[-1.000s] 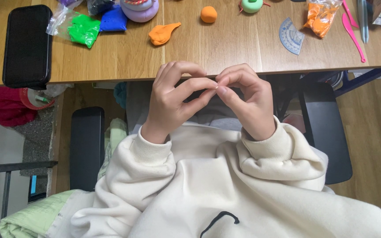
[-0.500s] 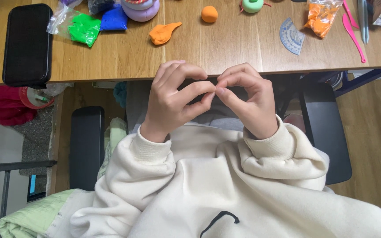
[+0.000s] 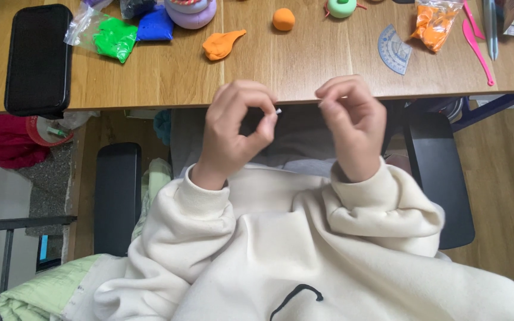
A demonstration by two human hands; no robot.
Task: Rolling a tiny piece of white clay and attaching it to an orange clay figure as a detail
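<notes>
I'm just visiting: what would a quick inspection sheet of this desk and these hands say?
Surface: wooden table, crowded along the far edge.
Job's things: tiny white bit at left hand's fingertips.
Clutter: orange clay ball, orange clay lump, green clay bag, protractor, black phone.
Hands: left hand and right hand pinched, apart, at the table's near edge.
Cables: nothing seen.
Surroundings: black chair arms, wood floor.

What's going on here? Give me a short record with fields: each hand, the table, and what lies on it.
left hand: fingertips pinched on a tiny white bit
right hand: fingertips pinched, what they hold too small to tell
hands: apart, in front of the table edge
table: wooden
on it: black phone, green clay bag, orange clay lump, orange ball, protractor
</notes>
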